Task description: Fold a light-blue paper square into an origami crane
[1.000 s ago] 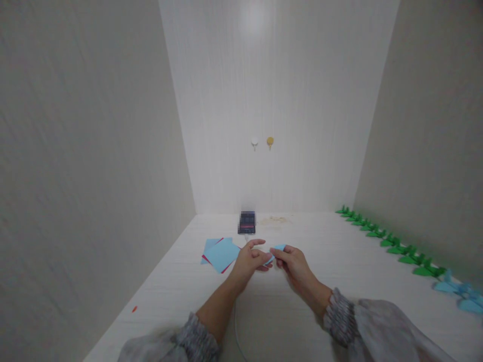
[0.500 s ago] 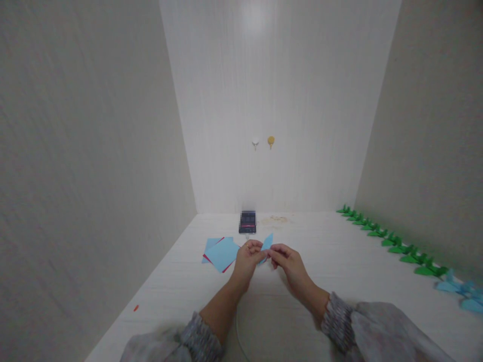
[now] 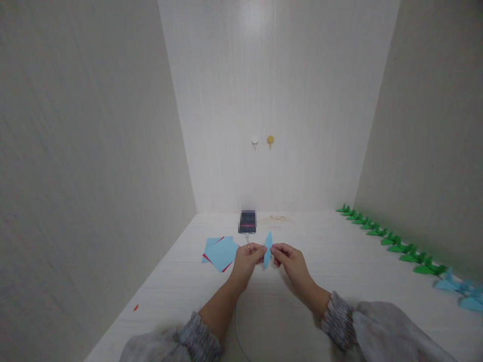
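Observation:
A narrow piece of folded light blue paper (image 3: 267, 250), pointed at both ends, stands nearly upright between my two hands above the table. My left hand (image 3: 247, 259) pinches its left edge between thumb and fingers. On the opposite edge, the fingertips of my right hand (image 3: 289, 256) are closed on the same paper. Left of my hands lies a loose stack of square paper sheets (image 3: 222, 253), light blue on top with red edges showing beneath.
A phone (image 3: 247, 222) with a cable (image 3: 238, 327) stands at the back. Along the right wall runs a row of folded green paper figures (image 3: 394, 246), ending in blue paper figures (image 3: 458, 287). A small orange scrap (image 3: 136, 307) lies left. Two hooks (image 3: 270, 140) hang on the back wall.
The folded blue paper has turned from a slant to nearly upright, and more of its lower point shows. Both hands keep nearly the same place, with the fingertips slightly shifted.

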Demonstrator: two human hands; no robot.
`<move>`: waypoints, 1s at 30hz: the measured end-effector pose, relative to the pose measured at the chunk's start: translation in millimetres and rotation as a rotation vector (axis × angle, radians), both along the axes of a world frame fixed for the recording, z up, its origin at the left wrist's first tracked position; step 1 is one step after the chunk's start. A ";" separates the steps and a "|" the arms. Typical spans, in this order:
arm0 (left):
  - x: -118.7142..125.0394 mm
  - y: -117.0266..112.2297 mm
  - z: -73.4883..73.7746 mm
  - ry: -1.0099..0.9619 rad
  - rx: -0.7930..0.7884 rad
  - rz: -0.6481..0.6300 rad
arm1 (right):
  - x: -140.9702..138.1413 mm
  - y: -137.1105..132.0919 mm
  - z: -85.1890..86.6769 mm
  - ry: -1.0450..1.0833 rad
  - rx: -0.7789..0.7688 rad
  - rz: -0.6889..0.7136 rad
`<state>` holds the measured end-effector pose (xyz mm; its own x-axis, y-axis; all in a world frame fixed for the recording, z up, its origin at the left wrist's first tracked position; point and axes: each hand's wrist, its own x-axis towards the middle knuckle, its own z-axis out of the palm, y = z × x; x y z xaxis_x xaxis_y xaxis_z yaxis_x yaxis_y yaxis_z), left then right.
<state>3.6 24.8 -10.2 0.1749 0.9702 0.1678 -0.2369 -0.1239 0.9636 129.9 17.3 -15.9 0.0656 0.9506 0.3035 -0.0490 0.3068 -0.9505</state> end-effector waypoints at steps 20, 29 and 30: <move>1.8 0.5 -2.8 0.325 0.203 0.237 | -6.2 -0.2 0.1 0.011 -0.115 -0.035; 2.2 -1.1 -3.7 0.337 0.197 0.201 | -3.1 3.0 -4.0 0.016 -0.104 -0.051; 2.0 -0.9 -4.1 0.332 0.198 0.194 | -2.6 2.9 -3.6 0.006 -0.096 -0.057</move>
<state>5.6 23.9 -14.3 0.0685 0.9451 0.3196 0.1277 -0.3260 0.9367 127.3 20.2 -19.4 0.1219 0.9699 0.2107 -0.0395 0.2169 -0.9754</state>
